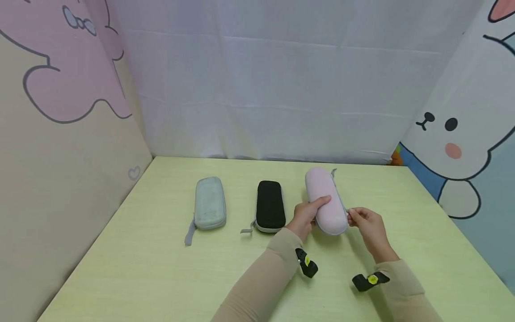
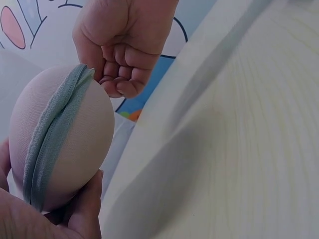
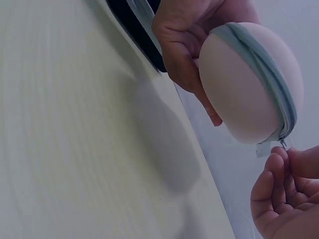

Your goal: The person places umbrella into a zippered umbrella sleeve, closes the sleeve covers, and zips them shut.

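My left hand [image 1: 303,218] grips a pale pink zippered pencil case [image 1: 333,215], its thumb across the top face and its fingers at the lower side. The case is raised above the table and its shadow falls below it. At the near right end my right hand [image 1: 369,227] pinches the zipper pull [image 3: 283,144] between thumb and fingertips. A grey-green zipper band [image 3: 263,68] runs around the rounded end, its edges close together. From the left wrist view, the right hand's curled fingers [image 2: 128,69] hang by the band's end.
A black pencil case [image 1: 271,203] lies left of my left hand, its grey strap toward the left. Farther left lies a pale green pencil case [image 1: 210,202] with a grey pull strap. Both rest on the yellow table [image 1: 161,277]. A white curtain [image 1: 261,89] hangs behind.
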A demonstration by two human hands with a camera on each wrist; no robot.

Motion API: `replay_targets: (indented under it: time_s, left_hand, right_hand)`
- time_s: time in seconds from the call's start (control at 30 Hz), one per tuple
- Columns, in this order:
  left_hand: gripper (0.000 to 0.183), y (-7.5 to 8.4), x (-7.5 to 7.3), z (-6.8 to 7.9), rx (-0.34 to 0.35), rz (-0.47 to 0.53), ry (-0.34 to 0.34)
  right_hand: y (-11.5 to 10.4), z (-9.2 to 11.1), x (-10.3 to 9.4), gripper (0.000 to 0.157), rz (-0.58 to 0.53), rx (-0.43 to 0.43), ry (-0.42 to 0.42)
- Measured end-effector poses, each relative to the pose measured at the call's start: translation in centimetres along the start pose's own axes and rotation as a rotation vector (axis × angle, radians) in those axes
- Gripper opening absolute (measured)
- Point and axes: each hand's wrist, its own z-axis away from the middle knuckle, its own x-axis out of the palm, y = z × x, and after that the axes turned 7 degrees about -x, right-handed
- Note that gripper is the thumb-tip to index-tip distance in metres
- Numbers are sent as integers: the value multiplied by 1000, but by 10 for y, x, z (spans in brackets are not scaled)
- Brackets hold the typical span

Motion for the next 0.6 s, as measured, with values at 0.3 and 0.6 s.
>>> replay_targets:
  time_s: [0.3,0.6]
  left_hand:
    - [52,0,4,2,-8,12,29]
    - [53,1,8,1,-4,54,78]
  right_hand:
    - [-2,8,1,24,74,-16,35]
    - [-5,14,2,24,182,-92,57]
